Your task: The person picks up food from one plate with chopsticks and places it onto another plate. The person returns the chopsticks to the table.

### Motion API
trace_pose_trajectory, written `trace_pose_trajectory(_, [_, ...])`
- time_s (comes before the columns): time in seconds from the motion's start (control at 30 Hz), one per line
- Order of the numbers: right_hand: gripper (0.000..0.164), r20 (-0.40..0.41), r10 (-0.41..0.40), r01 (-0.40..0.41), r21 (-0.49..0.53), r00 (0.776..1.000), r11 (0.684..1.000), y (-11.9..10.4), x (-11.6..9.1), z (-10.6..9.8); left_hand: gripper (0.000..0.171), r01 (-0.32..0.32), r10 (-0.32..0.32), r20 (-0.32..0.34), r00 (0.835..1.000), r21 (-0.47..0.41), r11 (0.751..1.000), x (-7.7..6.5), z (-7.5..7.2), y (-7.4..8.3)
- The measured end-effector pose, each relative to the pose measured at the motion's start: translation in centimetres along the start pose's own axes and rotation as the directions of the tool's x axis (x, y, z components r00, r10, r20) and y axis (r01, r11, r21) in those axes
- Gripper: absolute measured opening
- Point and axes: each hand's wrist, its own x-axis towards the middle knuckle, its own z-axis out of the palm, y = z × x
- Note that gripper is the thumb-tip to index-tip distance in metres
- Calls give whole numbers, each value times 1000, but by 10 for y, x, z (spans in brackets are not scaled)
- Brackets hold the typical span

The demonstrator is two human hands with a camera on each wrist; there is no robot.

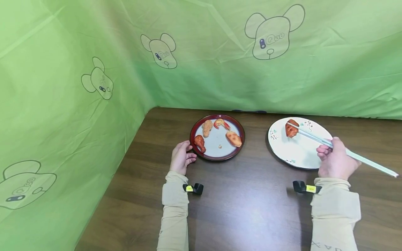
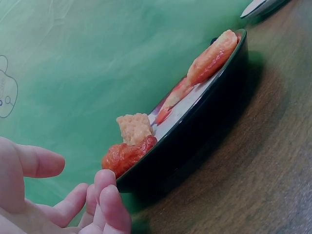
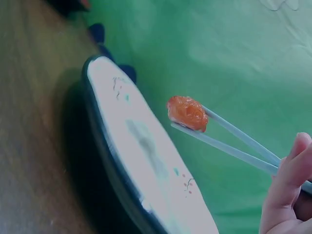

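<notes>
Right hand [image 1: 336, 158]: fingers curled round pale chopsticks [image 1: 317, 139], whose tips pinch a reddish fried piece [image 1: 291, 129].
Fried piece: held clear above the far part of the white plate [image 1: 298, 155], not touching it in the right wrist view.
Left hand [image 1: 181, 157]: loosely curled, holding nothing, fingertips at the near-left rim of the red-rimmed plate [image 1: 240, 141].
Red-rimmed plate: carries a drumstick [image 1: 199, 143], a breaded piece [image 1: 207, 127], a shrimp [image 1: 221, 123] and an orange piece [image 1: 233, 138].
Step, as I judge it: carrying between plates; the piece hangs over the white plate.
Next move calls for: steady chopstick pressure.
Counter [image 1: 245, 202]: dark wood.
Writing: yellow wrist tags, unreadable; green backdrop shows cartoon bear heads.
</notes>
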Motion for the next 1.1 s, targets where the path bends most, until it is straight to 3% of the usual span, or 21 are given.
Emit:
trace_pose_trajectory(0.2, [43, 4, -71, 71, -27, 997, 997, 8, 0, -2, 39, 1, -1, -2, 1000, -3, 1000, 0, 0, 0])
trace_pose_trajectory(0.43, [40, 12, -95, 96, -71, 995, 993, 14, -1, -2, 37, -6, 6, -8, 1000, -4, 1000, 0, 0, -1])
trace_pose_trajectory(0.67, [14, 20, -92, 94, -125, 996, 988, 17, 2, -2, 37, -7, 7, -8, 1000, -7, 1000, 1, 1, -1])
trace_pose_trajectory(1.1, [18, 13, -94, 95, -196, 995, 976, 19, 2, -2, 38, -2, 2, -9, 1000, -4, 1000, 1, 0, -1])
